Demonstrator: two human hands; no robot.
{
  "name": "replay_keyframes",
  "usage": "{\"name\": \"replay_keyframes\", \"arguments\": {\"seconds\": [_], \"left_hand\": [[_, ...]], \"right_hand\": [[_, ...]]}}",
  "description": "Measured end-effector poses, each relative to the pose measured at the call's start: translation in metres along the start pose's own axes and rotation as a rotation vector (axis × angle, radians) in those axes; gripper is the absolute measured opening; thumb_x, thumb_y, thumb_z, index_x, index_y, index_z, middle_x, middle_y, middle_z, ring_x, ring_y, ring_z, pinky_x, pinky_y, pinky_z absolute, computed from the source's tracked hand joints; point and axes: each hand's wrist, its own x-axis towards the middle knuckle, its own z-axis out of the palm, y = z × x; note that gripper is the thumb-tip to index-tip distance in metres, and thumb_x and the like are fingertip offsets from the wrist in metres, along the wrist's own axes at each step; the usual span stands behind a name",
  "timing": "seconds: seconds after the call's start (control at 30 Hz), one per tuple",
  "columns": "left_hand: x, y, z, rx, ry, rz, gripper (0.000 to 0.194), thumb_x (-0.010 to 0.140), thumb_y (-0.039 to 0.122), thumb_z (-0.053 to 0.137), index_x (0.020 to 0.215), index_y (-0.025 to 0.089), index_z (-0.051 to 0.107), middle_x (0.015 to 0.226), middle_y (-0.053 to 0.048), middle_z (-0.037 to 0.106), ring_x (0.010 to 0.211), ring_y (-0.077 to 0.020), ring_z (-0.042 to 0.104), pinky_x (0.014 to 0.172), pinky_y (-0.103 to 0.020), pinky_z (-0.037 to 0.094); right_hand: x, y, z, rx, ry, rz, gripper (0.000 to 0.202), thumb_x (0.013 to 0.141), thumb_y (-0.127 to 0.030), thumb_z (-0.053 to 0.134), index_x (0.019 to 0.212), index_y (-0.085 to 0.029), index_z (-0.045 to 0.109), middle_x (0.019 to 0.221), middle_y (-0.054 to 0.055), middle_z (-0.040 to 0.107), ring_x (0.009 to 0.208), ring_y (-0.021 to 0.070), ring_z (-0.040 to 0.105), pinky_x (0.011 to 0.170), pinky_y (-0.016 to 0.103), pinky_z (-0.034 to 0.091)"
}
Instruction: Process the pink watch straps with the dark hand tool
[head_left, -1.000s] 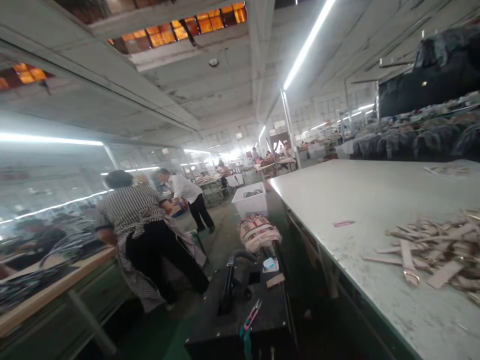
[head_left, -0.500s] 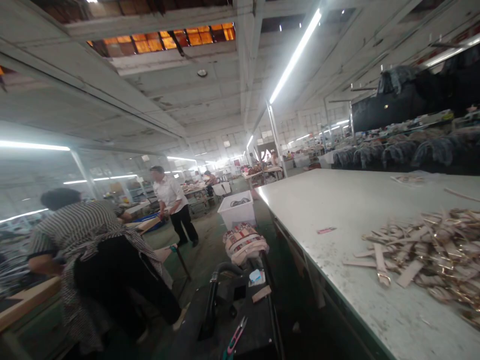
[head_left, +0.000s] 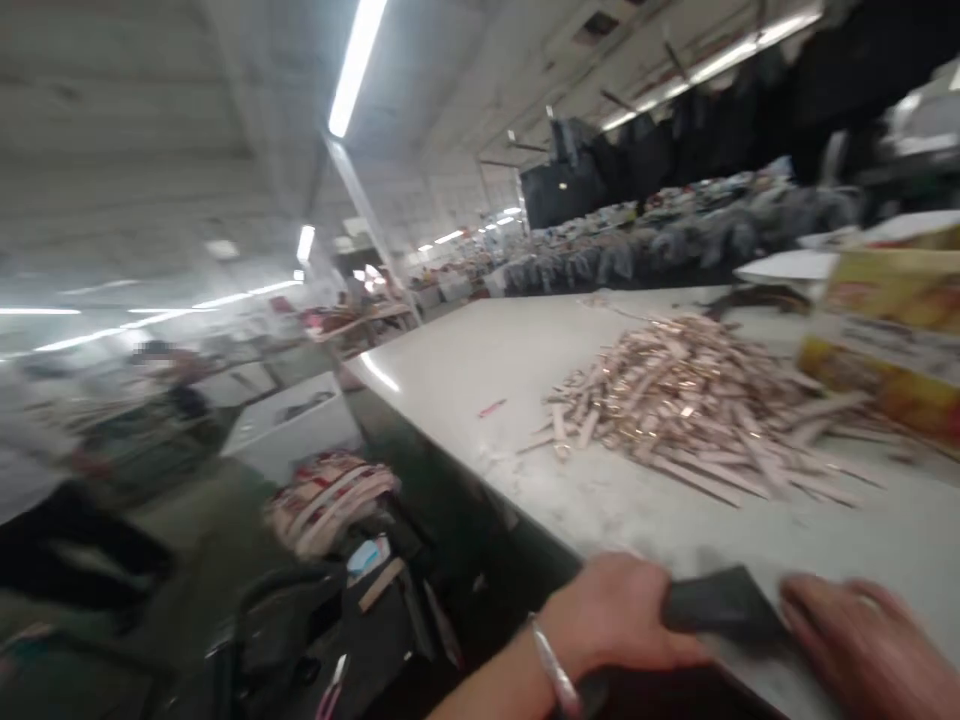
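At the bottom of the head view, my left hand [head_left: 619,610], with a silver bangle on its wrist, is closed round the left end of a dark flat object [head_left: 724,603] by the near table edge. Close to the object's right end is my right hand [head_left: 862,640], blurred, its fingers curled; whether it grips the object cannot be made out. Beyond both hands a heap of pale straps with gold buckles [head_left: 682,390] lies on the white table [head_left: 480,350]. A small red item [head_left: 492,408] lies left of the heap.
A yellow printed box [head_left: 892,330] stands at the table's right. Left of the table are a white bin [head_left: 292,425], a bundle of striped fabric [head_left: 334,495] and a black machine [head_left: 360,620] with snips on it. A person's dark-trousered legs [head_left: 82,540] show at far left.
The view has swung right and down. Both my hands and the dark object have come into view, along with the yellow box. The stooping person at the left has gone out of view.
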Motion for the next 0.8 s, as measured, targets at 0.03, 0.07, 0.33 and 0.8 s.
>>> {"name": "replay_keyframes", "arguments": {"seconds": [0.03,0.07,0.33,0.8], "left_hand": [[0.002,-0.002,-0.002,0.078,0.033,0.01,0.054,0.075,0.068,0.052,0.098,0.022,0.069,0.095,-0.012,0.07,0.092,-0.0337,0.065,0.077,-0.041,0.05],[0.004,-0.004,-0.004,0.13,0.055,0.02,0.052,0.077,0.066,0.051,0.1,0.021,0.067,0.098,-0.011,0.07,0.094,-0.0327,0.064,0.078,-0.04,0.049],[0.006,-0.01,-0.01,0.198,0.061,0.017,0.041,0.079,0.058,0.053,0.095,0.021,0.064,0.094,-0.007,0.069,0.087,-0.0256,0.064,0.072,-0.03,0.047],[0.015,-0.001,-0.017,0.188,-0.028,0.058,0.04,0.077,0.056,0.056,0.093,0.021,0.065,0.091,-0.006,0.07,0.083,-0.0244,0.065,0.066,-0.028,0.045]], "right_hand": [[-0.006,-0.003,-0.007,-0.113,-0.042,-0.02,0.027,0.093,-0.036,0.046,0.074,-0.023,0.06,0.066,0.001,0.063,0.06,0.0178,0.057,0.074,0.038,0.04],[-0.008,-0.007,-0.011,-0.219,-0.098,-0.024,0.03,0.094,-0.029,0.042,0.069,-0.022,0.057,0.062,0.001,0.061,0.059,0.0181,0.056,0.076,0.038,0.037],[0.003,-0.022,-0.011,-0.35,-0.075,-0.079,0.026,0.095,-0.016,0.036,0.076,-0.02,0.054,0.067,0.001,0.059,0.064,0.0177,0.051,0.075,0.033,0.029],[0.002,-0.016,0.0,-0.339,0.01,-0.013,0.026,0.097,-0.021,0.034,0.081,-0.02,0.055,0.062,0.0,0.061,0.058,0.0166,0.055,0.084,0.037,0.033]]}}
